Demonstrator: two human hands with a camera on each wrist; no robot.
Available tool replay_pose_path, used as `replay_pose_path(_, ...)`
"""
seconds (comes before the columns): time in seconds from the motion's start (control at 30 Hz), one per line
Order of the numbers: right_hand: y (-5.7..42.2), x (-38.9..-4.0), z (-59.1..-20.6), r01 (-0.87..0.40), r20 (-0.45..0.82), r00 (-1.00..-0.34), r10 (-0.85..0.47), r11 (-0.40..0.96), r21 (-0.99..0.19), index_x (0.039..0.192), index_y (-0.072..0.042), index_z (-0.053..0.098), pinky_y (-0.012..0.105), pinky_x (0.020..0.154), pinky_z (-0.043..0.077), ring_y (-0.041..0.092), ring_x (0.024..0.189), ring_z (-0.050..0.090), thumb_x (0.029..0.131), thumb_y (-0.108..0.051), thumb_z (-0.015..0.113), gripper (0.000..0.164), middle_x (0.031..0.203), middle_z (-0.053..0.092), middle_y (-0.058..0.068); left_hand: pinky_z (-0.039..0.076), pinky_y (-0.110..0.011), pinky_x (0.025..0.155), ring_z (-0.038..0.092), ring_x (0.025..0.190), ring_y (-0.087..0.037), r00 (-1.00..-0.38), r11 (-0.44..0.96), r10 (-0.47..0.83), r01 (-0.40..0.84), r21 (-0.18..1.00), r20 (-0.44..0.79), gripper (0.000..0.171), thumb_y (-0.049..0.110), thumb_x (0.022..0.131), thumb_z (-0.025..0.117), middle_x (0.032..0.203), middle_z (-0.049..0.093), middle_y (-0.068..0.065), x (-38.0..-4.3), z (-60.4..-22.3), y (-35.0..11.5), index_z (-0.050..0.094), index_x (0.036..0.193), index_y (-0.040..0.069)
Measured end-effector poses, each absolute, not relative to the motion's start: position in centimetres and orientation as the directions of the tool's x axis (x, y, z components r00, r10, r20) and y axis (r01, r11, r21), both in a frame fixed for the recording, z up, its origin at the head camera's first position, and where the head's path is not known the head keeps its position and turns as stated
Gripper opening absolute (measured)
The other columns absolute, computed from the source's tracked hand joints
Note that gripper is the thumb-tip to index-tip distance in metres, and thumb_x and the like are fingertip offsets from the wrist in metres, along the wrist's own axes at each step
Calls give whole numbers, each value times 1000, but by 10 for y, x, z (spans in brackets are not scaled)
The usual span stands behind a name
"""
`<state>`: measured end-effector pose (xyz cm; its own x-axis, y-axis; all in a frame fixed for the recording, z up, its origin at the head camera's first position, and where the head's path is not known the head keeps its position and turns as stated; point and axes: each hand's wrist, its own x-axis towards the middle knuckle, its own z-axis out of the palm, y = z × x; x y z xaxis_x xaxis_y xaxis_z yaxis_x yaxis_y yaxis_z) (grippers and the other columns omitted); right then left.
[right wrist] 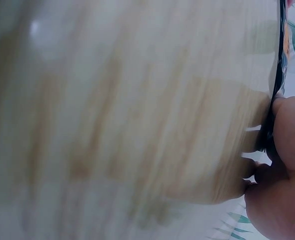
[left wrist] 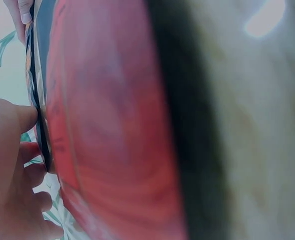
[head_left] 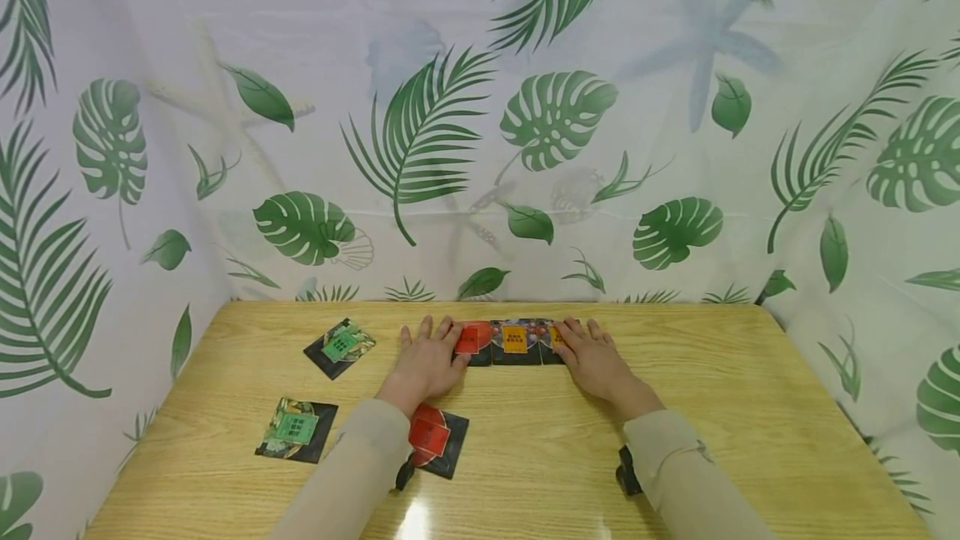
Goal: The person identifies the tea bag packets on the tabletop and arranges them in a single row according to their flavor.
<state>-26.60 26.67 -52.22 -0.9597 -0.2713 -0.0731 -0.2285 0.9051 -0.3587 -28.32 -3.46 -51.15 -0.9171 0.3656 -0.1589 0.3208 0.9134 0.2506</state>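
On a wooden table (head_left: 750, 440), the left sleeve (head_left: 348, 465) partly hides a red packet (head_left: 441, 442); a green packet (head_left: 297, 430) lies left of it. Farther back, a second green packet (head_left: 339, 348) lies left of a row: another red packet (head_left: 474, 343), then two orange-labelled packets (head_left: 515, 342). The left hand (head_left: 427, 363), fingers extended, touches the row's left end; the right hand (head_left: 597, 363), likewise extended, its right end. Leaf-print cloth (head_left: 450, 269) hangs behind.

Shows red on blk w/ thin pale lines on the row's left packet (head_left: 476, 342) and front packet (head_left: 444, 442). Has orange label on blk, w/ reddish/bluish specks, on middle packet (head_left: 515, 342) and right packet (head_left: 555, 348). Goes green + blk on far packet (head_left: 341, 347) and near packet (head_left: 297, 430). Runs yellow-brn w/ wood grain on desk (head_left: 547, 465); white w/ green leaf prints on cloth (head_left: 465, 269).
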Motion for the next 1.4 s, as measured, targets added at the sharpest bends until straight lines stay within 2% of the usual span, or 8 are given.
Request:
replay_pose_path(0.27, 266, -266, -522, -224, -79, -960, -269, 905, -361, 165, -3, 33, 75, 124, 15, 60, 156, 15, 116, -29, 39, 56, 171, 27, 27, 13, -72, 127, 16, 164, -42, -918, 908, 370, 323, 267, -144, 64, 49, 113, 39, 176, 25, -8, -283, -515, -36, 29, 169, 20)
replay_pose_path(0.6, 268, -266, -525, -235, -58, -959, -277, 895, -379, 164, -2, 35, 76, 124, 15, 62, 155, 15, 116, -28, 39, 55, 170, 28, 28, 12, -73, 127, 14, 163, -45, -910, 892, 397, 352, 282, -121, 68, 52, 111, 42, 176, 25, -10, -275, -512, -46, 27, 169, 20)
replay_pose_path(0.8, 269, -268, -524, -229, -58, -961, -269, 898, -376, 165, -2, 32, 75, 124, 12, 61, 156, 12, 116, -28, 38, 56, 171, 26, 28, 11, -73, 127, 13, 163, -45, -892, 883, 438, 404, 238, -113, 71, 55, 110, 43, 176, 23, -9, -257, -507, -63, 26, 170, 20)
replay_pose_path(1.2, 265, -267, -519, -221, -82, -961, -266, 909, -354, 165, -3, 32, 74, 125, 14, 60, 156, 15, 117, -29, 37, 55, 171, 26, 26, 16, -74, 126, 24, 160, -46, -849, 826, 527, 501, 257, -41, 63, 51, 110, 49, 170, 37, -13, -211, -500, -84, 43, 163, 17)
replay_pose_path(1.4, 265, -265, -519, -220, -83, -960, -267, 906, -363, 165, -1, 32, 75, 125, 14, 60, 157, 13, 116, -29, 38, 56, 171, 26, 27, 15, -74, 126, 26, 160, -46, -852, 825, 522, 494, 274, -38, 62, 52, 110, 47, 169, 40, -12, -190, -499, -90, 45, 162, 19)
